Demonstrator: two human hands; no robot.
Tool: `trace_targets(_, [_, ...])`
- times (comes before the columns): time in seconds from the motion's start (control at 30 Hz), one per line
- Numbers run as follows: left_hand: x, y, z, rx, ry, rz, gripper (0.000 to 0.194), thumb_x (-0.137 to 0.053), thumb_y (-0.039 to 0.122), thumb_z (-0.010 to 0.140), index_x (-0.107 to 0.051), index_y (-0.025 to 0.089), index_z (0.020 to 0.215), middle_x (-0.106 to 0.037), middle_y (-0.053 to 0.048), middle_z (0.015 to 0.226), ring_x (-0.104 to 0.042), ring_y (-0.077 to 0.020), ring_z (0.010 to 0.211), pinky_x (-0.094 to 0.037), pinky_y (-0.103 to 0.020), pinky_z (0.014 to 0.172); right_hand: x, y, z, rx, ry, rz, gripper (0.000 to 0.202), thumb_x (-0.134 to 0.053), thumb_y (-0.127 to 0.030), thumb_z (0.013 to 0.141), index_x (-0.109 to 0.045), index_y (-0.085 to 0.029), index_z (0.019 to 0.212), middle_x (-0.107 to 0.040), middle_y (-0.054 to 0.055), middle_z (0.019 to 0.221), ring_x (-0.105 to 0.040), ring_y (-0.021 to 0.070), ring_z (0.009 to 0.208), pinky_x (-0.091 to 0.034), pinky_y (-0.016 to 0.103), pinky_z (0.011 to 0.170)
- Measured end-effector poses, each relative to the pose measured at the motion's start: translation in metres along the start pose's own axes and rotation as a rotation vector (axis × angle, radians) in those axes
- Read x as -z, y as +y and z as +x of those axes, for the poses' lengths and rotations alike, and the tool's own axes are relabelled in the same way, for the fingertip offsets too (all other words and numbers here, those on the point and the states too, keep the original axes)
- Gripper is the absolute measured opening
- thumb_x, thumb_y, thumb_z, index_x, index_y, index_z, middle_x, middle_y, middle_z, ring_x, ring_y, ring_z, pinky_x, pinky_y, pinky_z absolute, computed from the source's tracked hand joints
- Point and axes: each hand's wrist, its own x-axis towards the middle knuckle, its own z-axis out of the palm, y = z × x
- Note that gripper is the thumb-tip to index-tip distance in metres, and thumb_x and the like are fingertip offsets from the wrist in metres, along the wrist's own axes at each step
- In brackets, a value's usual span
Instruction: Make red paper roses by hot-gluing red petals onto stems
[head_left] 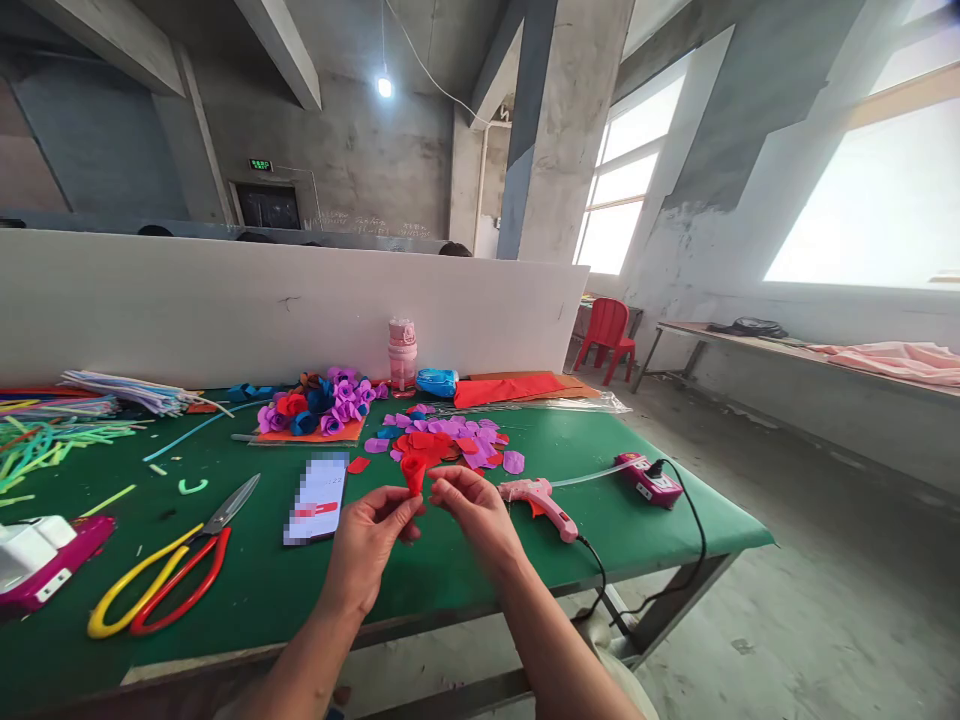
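A small red paper flower (412,472), rolled into a cone, stands upright above the table. My left hand (373,530) pinches its narrow base between thumb and fingertips. Close against the flower's right side is my right hand (476,510), its thumb and fingers drawn together; whatever lies between those fingertips is too small to tell. Behind the hands, loose red petals (427,445) and purple petals (472,432) lie spread on the green table (600,440). A pink glue gun (541,500) lies just right of my right hand, and a phone (316,500) lies left of my left hand.
Scissors (199,555) with yellow and red handles lie at left, near a purple power strip (64,565). Finished paper flowers (330,400) are heaped at the back beside a pink bottle (403,355). Coloured strips (67,440) fill the far left. Another power strip (649,480) sits right.
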Motion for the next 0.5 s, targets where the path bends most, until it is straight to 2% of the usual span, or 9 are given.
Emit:
trace_targets(0.1, [0.001,0.001,0.001,0.107,-0.013,-0.111,0.027,-0.08,0.034,0.056,-0.068,0.014,0.07,-0.067,-0.003,0.063,-0.052,-0.0102,0.047,-0.041,-0.023,0.047,0.0,0.005,0.001,-0.023,0.053,0.038,0.024,-0.074,-0.039,0.067,-0.071,-0.018,0.079,-0.063,-0.001,0.071,-0.055,0.0107,0.066,-0.045,0.024,0.071])
trace_targets(0.23, [0.003,-0.001,0.004,0.197,-0.043,-0.197,0.029,-0.082,0.032,0.054,-0.069,0.014,0.072,-0.067,-0.002,0.063,-0.052,-0.0081,0.045,-0.039,-0.02,0.046,-0.007,0.005,-0.002,-0.028,0.009,-0.037,0.03,-0.07,-0.044,0.071,-0.072,-0.018,0.087,-0.065,0.001,0.075,-0.057,0.0126,0.07,-0.046,0.025,0.072])
trace_targets(0.37, [0.002,-0.004,0.005,0.211,-0.07,-0.2,0.027,-0.082,0.032,0.054,-0.069,0.014,0.071,-0.067,-0.002,0.063,-0.051,-0.0069,0.045,-0.038,-0.02,0.045,-0.016,0.004,-0.006,-0.051,-0.037,-0.041,0.034,-0.066,-0.048,0.074,-0.071,-0.016,0.084,-0.063,0.0,0.068,-0.056,0.0117,0.064,-0.045,0.024,0.065])
trace_targets(0.5, [-0.002,-0.004,0.004,0.151,-0.031,-0.122,0.028,-0.082,0.035,0.053,-0.069,0.014,0.068,-0.061,0.002,0.056,-0.051,-0.0079,0.045,-0.041,-0.021,0.047,-0.021,0.004,-0.006,-0.055,0.01,-0.022,0.03,-0.074,-0.041,0.066,-0.069,-0.015,0.079,-0.062,-0.001,0.066,-0.054,0.0102,0.061,-0.042,0.021,0.058])
